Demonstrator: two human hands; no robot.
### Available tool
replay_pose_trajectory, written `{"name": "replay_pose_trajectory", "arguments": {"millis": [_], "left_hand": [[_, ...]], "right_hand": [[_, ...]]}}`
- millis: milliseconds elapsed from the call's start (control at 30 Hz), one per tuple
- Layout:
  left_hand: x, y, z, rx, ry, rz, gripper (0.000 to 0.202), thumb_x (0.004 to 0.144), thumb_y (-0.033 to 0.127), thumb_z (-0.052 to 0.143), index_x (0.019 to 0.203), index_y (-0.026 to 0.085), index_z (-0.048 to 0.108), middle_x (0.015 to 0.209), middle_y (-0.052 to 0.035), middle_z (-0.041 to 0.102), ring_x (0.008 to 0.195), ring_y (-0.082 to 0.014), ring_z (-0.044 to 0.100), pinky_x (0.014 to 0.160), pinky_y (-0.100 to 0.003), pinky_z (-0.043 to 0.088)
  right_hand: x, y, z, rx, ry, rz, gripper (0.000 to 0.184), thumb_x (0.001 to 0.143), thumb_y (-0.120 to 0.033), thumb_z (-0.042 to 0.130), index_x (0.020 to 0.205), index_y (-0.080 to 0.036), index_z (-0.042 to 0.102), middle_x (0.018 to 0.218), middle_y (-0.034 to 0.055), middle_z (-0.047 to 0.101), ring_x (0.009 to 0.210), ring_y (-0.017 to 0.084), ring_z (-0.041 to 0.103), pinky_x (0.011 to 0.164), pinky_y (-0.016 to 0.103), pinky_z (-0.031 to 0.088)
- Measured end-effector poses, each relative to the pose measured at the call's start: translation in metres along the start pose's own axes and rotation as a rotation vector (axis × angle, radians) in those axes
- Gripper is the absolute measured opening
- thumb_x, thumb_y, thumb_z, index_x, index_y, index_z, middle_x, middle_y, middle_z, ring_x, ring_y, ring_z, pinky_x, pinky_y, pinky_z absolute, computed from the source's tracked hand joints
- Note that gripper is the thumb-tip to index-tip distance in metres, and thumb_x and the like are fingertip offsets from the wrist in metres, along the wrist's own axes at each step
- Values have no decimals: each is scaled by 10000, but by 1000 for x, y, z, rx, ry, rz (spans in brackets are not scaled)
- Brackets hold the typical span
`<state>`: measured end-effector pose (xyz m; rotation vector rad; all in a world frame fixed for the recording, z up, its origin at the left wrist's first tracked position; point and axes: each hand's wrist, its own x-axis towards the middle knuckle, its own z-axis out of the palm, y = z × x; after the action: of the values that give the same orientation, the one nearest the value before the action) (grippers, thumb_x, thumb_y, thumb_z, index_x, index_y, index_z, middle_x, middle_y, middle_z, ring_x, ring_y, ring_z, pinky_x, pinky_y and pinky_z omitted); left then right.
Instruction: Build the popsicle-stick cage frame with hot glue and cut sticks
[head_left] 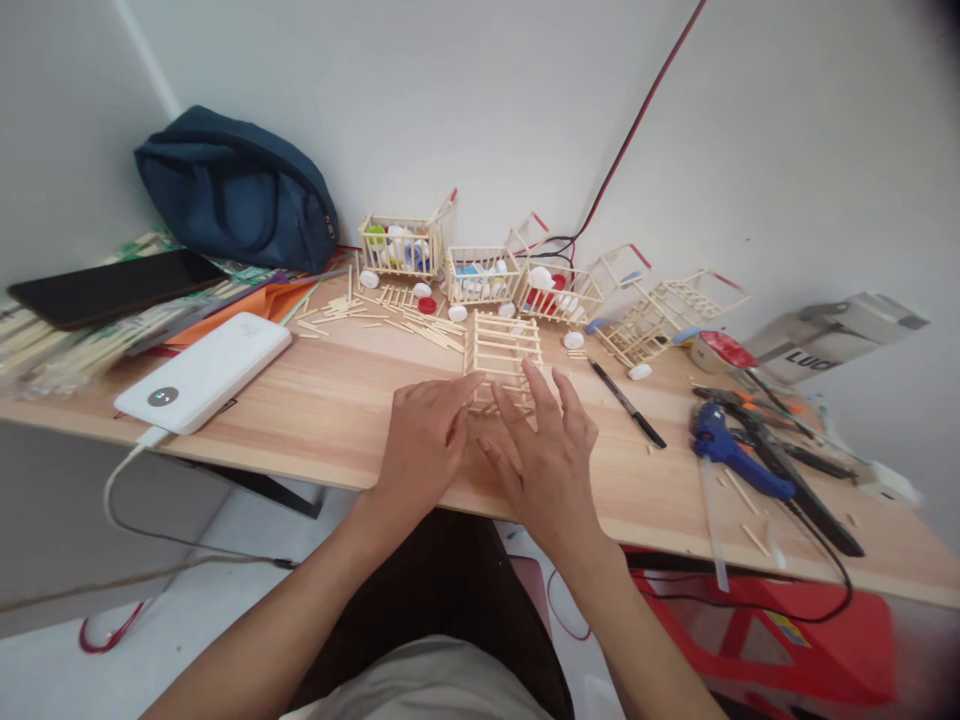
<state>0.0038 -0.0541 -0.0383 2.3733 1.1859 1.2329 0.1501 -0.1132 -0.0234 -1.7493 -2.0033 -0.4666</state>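
Both my hands rest on the wooden desk [322, 400] near its front edge. My left hand [424, 440] lies with fingers together, pointing at a small wooden-stick frame [504, 350] that stands just beyond the fingertips. My right hand [547, 455] is spread flat, fingers apart, its tips touching or almost touching the base of that frame. Neither hand visibly holds anything; small sticks under the fingertips are partly hidden.
Several stick-built carts [480, 275] with bottle caps line the wall, with loose sticks [405, 315] in front. A white power bank [202, 370], a phone [112, 285] and a blue bag [240, 195] are at left. A black pen [626, 400] and a blue glue gun [731, 460] lie at right.
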Motion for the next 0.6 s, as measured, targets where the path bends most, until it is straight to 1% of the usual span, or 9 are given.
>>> {"name": "replay_pose_trajectory", "arguments": {"millis": [200, 333, 433, 600], "left_hand": [[1, 0, -2, -11, -7, 23, 390, 845, 49, 474, 1162, 220, 624, 1131, -38, 706, 1061, -205, 615, 948, -386, 403], [0, 1, -2, -16, 15, 18, 424, 857, 60, 459, 1220, 232, 594, 1152, -44, 697, 1074, -211, 610, 958, -393, 408], [0, 1, -2, -3, 37, 2, 434, 873, 87, 456, 1271, 227, 557, 1183, -54, 681, 1108, -217, 589, 965, -393, 412], [0, 2, -3, 27, 76, -12, 376, 887, 115, 463, 1235, 208, 571, 1183, -70, 665, 1131, -229, 559, 979, -399, 414]], "right_hand": [[0, 0, -1, -16, -13, -2, 431, 925, -342, 522, 1344, -244, 516, 1542, 150, 327, 1410, 373, 241, 961, 550, 352], [0, 3, -2, -15, -5, 8, 482, 922, -368, 521, 1380, -224, 481, 1539, 158, 327, 1412, 375, 234, 986, 556, 338], [-1, 5, 0, -13, 1, 10, 482, 922, -377, 518, 1378, -224, 483, 1539, 158, 325, 1410, 381, 231, 993, 561, 332], [-2, 3, 2, -9, -3, 11, 453, 929, -363, 514, 1364, -241, 488, 1540, 161, 320, 1414, 376, 224, 978, 562, 334]]}}
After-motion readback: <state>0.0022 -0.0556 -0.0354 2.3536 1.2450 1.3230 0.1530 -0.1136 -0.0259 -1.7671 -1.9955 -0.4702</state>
